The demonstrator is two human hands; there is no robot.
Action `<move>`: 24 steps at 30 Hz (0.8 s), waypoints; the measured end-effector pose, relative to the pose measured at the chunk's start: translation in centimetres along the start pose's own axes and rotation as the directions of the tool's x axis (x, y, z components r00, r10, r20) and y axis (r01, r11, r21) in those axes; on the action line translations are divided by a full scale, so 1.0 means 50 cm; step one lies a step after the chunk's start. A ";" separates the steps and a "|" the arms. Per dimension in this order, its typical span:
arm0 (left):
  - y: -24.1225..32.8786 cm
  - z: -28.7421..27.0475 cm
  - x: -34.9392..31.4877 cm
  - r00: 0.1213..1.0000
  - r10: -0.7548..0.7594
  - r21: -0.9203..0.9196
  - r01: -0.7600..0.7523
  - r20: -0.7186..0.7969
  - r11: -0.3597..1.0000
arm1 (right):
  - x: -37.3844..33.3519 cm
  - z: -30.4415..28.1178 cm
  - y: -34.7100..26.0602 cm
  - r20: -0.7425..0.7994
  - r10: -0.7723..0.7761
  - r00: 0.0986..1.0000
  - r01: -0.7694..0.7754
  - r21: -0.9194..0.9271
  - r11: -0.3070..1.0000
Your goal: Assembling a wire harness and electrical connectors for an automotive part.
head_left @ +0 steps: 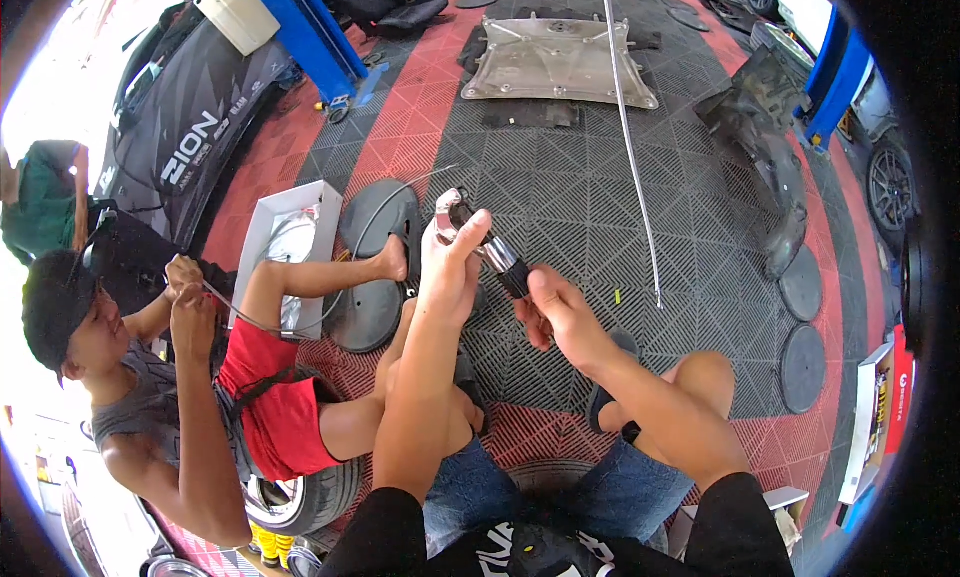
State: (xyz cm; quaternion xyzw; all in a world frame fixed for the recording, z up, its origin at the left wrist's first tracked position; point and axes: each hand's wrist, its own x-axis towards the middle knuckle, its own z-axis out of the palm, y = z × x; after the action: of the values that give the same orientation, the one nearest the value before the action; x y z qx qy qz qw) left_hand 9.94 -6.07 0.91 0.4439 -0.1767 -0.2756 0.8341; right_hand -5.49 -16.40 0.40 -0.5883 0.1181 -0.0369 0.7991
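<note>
Between my hands is a chrome tool (497, 253) with a curved head and a black knurled knob; by its shape it looks like a tube cutter. My left hand (450, 262) is closed round the head end, its thumb lying along the metal. Lower and to the right, my right hand (562, 319) grips the knurled knob between thumb and fingers. Whether anything sits in the tool's jaw cannot be made out. At my left, a seated co-worker (185, 367) in red shorts holds a thin grey line (372, 222) with both hands; it curves past my left hand.
A white open box (250, 245) with plastic-wrapped contents stands beside round black pads (370, 322). A long thin metal rod (625, 127) crosses the view ahead. Farther off lie a metal underbody panel (555, 62) and a black wheel-arch liner (765, 147). Blue lift posts (315, 37) rise behind.
</note>
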 end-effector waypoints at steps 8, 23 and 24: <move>0.000 0.006 0.001 0.999 0.048 -0.004 -0.048 -0.017 0.999 | -0.006 0.008 -0.008 -0.051 -0.036 0.998 0.032 -0.067 0.997; -0.001 0.003 0.001 0.999 -0.015 -0.013 0.015 -0.033 1.000 | -0.002 0.004 0.004 0.043 0.050 0.998 -0.047 -0.065 0.997; -0.003 0.005 0.001 0.999 -0.014 -0.013 0.014 -0.034 1.000 | -0.002 0.006 0.003 0.044 0.050 0.998 -0.047 -0.065 0.997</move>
State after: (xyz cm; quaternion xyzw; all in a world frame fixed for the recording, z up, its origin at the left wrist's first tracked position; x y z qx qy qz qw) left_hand 9.81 -6.32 0.93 0.4445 -0.1578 -0.2750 0.8378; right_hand -5.53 -16.05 0.34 -0.6113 0.1150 -0.0003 0.7830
